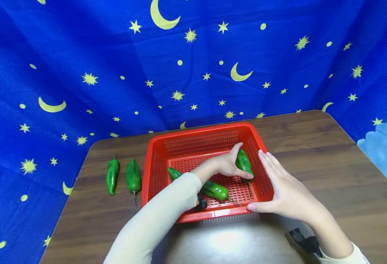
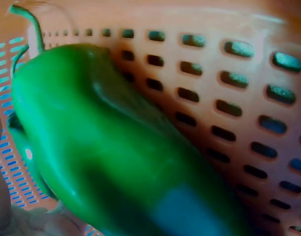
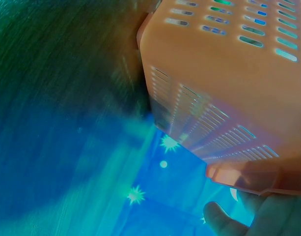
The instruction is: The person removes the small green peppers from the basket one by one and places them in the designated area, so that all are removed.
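Observation:
My left hand (image 1: 227, 164) reaches down into a red plastic basket (image 1: 200, 131), its thumb and fingers around a green pepper (image 1: 244, 161) by the right wall. Beneath that wrist, another green pepper (image 1: 216, 190) lies slantwise on the basket floor; it looms large in the left wrist view as a glossy pepper (image 2: 106, 142) against the slotted wall. At the basket's near right corner, my right hand (image 1: 287, 194) rests with straight fingers along the right rim and the thumb on the front rim. In the right wrist view, its fingertips (image 3: 217, 219) show beside the rim.
Left of the basket, two more green peppers, a slim pepper (image 1: 112, 176) and a wider pepper (image 1: 133, 176), lie on the wooden table (image 1: 312, 146). A blue curtain (image 1: 114, 55) with yellow moons and stars hangs behind the table and along its sides.

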